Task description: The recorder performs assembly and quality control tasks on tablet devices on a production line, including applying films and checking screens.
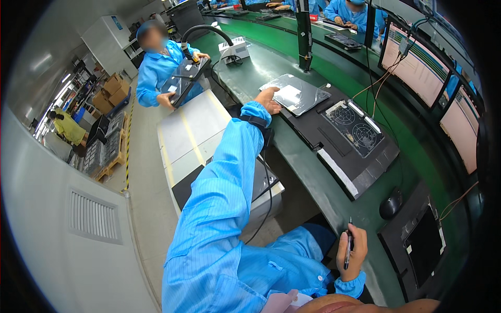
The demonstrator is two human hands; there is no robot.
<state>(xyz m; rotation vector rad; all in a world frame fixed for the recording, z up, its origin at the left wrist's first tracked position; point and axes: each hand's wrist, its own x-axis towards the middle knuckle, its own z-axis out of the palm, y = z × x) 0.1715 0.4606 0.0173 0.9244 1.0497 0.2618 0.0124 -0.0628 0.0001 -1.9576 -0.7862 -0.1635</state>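
My left arm reaches far across, and my left hand (268,100) is at the near left edge of a flat grey panel (298,95) wrapped in clear film with a white label. The thumb lies near its top face and the other fingers curl at its edge. The panel overlaps a black foam fixture (334,136) on the green bench. Set in this fixture is a dark plate (356,127) with two ringed circles and white strips. Low at the bench edge, my right hand (353,251) is closed around a dark pen (348,245), its tip pointing up.
A black mouse (391,203) and a second black fixture (417,245) lie on the right. Two monitors (416,63) stand behind. A white fume-extractor box (234,50) sits farther along. A co-worker in blue (151,73) holds a dark device (183,78) beside a white-topped cart (190,125).
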